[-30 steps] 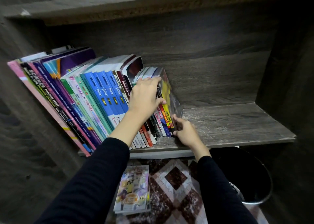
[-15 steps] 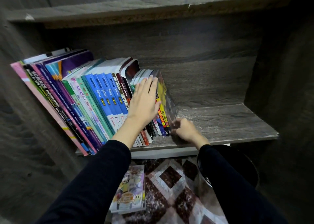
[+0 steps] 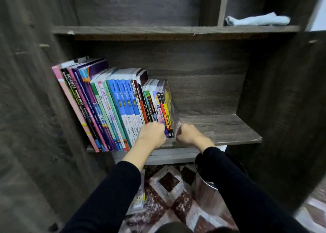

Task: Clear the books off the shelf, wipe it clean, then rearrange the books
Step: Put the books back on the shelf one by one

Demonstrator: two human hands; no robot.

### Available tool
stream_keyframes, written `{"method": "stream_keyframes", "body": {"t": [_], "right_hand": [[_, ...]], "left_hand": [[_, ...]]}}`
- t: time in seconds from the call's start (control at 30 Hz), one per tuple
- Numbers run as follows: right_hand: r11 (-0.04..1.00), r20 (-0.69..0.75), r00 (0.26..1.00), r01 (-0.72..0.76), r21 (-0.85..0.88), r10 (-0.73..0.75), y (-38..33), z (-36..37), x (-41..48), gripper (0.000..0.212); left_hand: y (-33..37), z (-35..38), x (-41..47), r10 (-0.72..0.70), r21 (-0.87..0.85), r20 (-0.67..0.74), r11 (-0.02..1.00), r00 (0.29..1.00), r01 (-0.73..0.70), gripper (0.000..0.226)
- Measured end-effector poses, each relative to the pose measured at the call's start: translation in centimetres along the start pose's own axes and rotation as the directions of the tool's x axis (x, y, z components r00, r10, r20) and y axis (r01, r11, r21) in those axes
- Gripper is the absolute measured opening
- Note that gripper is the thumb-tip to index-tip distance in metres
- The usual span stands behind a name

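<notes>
Person, head-camera view: two arms and a strip of clothing.

- Left sleeve (image 3: 109,197): long, black, plain matte fabric with a close fit. It widens toward the near edge, on the left of the scene. The cuff sits partway up the forearm, with a long bare stretch beyond it.
- Right sleeve (image 3: 238,188): same black, plain fabric, on the right. The cuff sits closer to the wrist, with a shorter bare stretch.
- Left hand (image 3: 152,134): bare, edges slightly blurred.
- Right hand (image 3: 189,134): bare, also slightly blurred.
- Dark clothing (image 3: 173,227): rounded patch at the near edge between the sleeves. The garment cannot be told.
</notes>
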State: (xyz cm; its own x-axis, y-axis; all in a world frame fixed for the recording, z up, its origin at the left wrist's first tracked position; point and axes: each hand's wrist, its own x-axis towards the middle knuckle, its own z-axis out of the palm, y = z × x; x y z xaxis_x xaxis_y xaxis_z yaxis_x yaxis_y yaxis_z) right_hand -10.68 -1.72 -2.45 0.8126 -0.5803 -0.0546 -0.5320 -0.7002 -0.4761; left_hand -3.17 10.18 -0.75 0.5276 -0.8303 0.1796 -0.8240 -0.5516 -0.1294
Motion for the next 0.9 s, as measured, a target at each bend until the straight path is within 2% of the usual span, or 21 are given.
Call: {"method": "stream_keyframes", "body": {"t": [0.17, 0.43, 0.57, 0.63, 0.73, 0.9], "right_hand": [[0.999, 0.054, 0.999, 0.008, -0.04, -0.005, -0.8, 2.3, -1.2, 0.005], [0.995, 0.246, 0.969, -0.01, -0.098, 0.034, -0.6, 11.1, -0.3, 0.025], [0.996, 0.329, 0.944, 0.0, -0.085, 0.028, 0.1, 15.4, 1.2, 0.017], [0.996, 0.369, 0.929, -0.001, -0.087, 0.033, 0.9, 18.0, 2.4, 0.016], [0.996, 0.394, 0.918, -0.023, -0.083, 0.054, 2.1, 21.7, 3.7, 0.029], [0.997, 0.471, 0.879, -0.069, -0.029, 0.074, 4.3, 28.8, 5.2, 0.026]], "left_hand": [[-0.6, 2.2, -2.2, -0.048, 0.034, 0.164, 0.999, 0.985, 0.043, 0.032], [-4.4, 10.3, -4.6, -0.184, -0.038, 0.392, 0.976, 0.901, 0.216, 0.034], [-6.6, 15.1, -5.5, -0.266, -0.074, 0.485, 0.937, 0.833, 0.342, 0.034], [-7.9, 17.6, -6.1, -0.303, -0.091, 0.547, 0.905, 0.78, 0.415, 0.036], [-9.9, 21.9, -6.7, -0.357, -0.138, 0.612, 0.831, 0.706, 0.54, 0.039], [-11.7, 27.9, -7.8, -0.424, -0.216, 0.68, 0.663, 0.598, 0.717, 0.04]]}}
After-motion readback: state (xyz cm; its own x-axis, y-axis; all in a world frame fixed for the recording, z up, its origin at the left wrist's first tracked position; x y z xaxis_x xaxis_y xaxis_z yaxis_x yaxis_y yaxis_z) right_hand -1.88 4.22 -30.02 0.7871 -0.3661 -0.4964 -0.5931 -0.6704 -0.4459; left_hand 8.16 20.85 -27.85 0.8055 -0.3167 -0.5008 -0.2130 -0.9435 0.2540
